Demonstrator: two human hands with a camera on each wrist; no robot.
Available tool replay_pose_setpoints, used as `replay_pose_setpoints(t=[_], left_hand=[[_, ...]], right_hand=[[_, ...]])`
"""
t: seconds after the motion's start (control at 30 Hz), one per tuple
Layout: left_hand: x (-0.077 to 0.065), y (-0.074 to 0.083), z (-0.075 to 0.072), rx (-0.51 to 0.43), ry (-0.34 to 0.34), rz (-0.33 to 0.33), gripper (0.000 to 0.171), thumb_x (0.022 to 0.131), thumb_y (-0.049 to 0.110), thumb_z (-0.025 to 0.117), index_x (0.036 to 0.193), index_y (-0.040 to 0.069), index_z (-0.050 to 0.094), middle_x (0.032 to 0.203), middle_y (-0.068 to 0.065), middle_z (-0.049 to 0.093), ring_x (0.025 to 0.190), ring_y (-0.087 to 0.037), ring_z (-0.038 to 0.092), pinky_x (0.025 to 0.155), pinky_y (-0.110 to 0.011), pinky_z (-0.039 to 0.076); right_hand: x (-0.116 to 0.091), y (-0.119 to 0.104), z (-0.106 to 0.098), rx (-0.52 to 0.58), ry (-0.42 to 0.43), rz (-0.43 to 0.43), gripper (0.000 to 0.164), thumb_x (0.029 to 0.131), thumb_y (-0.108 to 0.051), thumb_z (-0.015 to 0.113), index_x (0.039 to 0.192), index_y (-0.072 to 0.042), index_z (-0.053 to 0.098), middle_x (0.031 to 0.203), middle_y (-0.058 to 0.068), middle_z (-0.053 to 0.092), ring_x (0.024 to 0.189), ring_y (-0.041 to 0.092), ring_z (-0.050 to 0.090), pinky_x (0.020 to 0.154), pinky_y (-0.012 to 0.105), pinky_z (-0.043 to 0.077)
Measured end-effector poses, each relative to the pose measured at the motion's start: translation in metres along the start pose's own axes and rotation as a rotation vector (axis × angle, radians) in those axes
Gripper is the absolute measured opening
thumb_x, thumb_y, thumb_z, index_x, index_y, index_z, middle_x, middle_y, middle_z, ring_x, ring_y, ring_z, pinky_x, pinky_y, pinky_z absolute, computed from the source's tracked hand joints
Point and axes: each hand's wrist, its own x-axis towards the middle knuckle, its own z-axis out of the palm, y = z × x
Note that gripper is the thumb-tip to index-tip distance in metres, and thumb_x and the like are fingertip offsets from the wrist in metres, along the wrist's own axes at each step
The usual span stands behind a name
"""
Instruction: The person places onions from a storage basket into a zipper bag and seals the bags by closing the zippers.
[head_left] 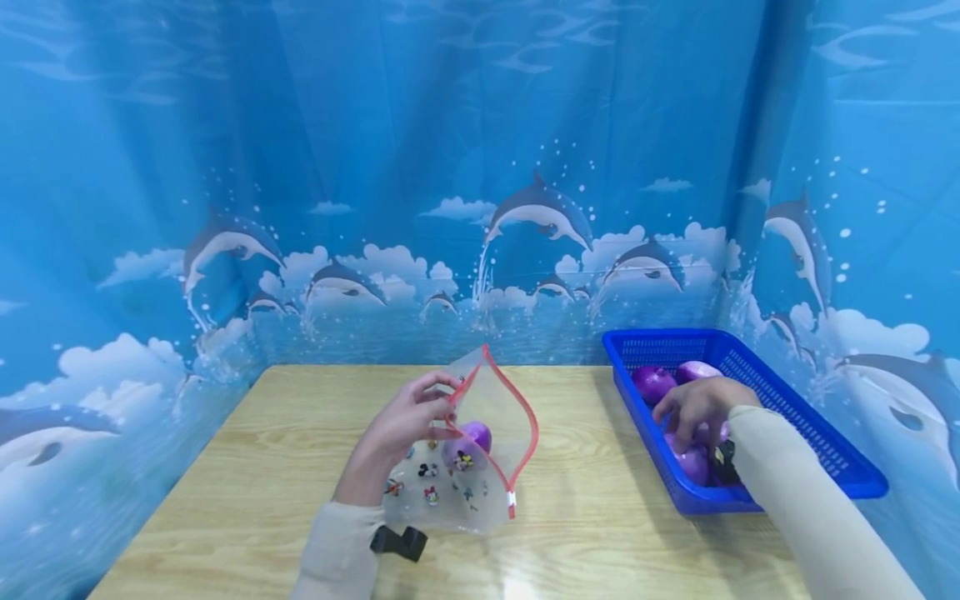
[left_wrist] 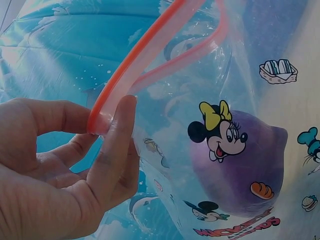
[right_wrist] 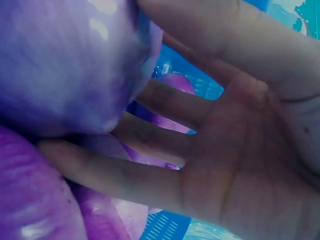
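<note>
A clear zip bag [head_left: 480,508] with cartoon prints and a red zip edge stands on the table, its mouth spread wide. My left hand [head_left: 401,421] pinches the near side of that edge between thumb and fingers. Inside the bag lies one purple onion [left_wrist: 240,175], seen through the plastic in the left wrist view. At the right, my right hand [head_left: 705,404] reaches down into a blue basket [head_left: 708,502]. Its thumb and fingers curl round a pale purple onion [right_wrist: 65,65], which rests against other onions. The head view mostly hides this grip.
Several more onions, among them a dark purple one [head_left: 652,384], lie in the basket. A white slider [head_left: 512,498] sits at the near end of the bag's zip. Behind the wooden table [head_left: 247,467] hangs a blue dolphin curtain [head_left: 450,125].
</note>
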Motion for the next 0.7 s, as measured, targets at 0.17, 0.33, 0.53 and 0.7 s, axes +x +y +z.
replay_pose_setpoints(t=[0.17, 0.33, 0.53, 0.7], left_hand=[[-0.0002, -0.0001, 0.0006, 0.004, 0.004, -0.001, 0.029, 0.097, -0.002, 0.052, 0.123, 0.008, 0.058, 0.114, -0.019, 0.060, 0.093, -0.025, 0.060, 0.083, -0.040, 0.067], [0.0001, -0.0006, 0.0003, 0.002, 0.007, -0.003, 0.029, 0.097, -0.002, 0.052, 0.123, 0.008, 0.059, 0.113, -0.018, 0.060, 0.095, -0.027, 0.060, 0.082, -0.040, 0.067], [0.0013, -0.0017, 0.0003, 0.000, 0.014, -0.009, 0.029, 0.098, -0.001, 0.053, 0.124, 0.009, 0.060, 0.111, -0.018, 0.060, 0.094, -0.026, 0.061, 0.082, -0.040, 0.067], [-0.0009, -0.0002, -0.0011, -0.005, 0.000, -0.002, 0.029, 0.098, -0.001, 0.052, 0.125, 0.007, 0.058, 0.111, -0.017, 0.060, 0.092, -0.023, 0.060, 0.082, -0.039, 0.067]], right_hand=[[0.0000, -0.0014, 0.0039, 0.077, -0.007, 0.032, 0.072, 0.074, 0.006, 0.079, 0.141, 0.000, 0.055, 0.122, 0.017, 0.062, 0.104, 0.026, 0.063, 0.093, 0.043, 0.063], [0.0029, -0.0032, 0.0041, 0.050, -0.027, 0.057, 0.076, 0.073, 0.007, 0.081, 0.143, 0.001, 0.052, 0.123, 0.017, 0.060, 0.106, 0.028, 0.061, 0.102, 0.057, 0.058], [0.0065, -0.0037, 0.0039, -0.065, -0.052, 0.043, 0.073, 0.073, 0.004, 0.079, 0.140, -0.002, 0.052, 0.116, 0.014, 0.061, 0.101, 0.028, 0.064, 0.093, 0.057, 0.062], [0.0062, -0.0035, 0.0045, -0.095, -0.065, 0.022, 0.054, 0.073, 0.005, 0.075, 0.123, -0.007, 0.060, 0.100, 0.011, 0.070, 0.087, 0.025, 0.070, 0.082, 0.048, 0.065]])
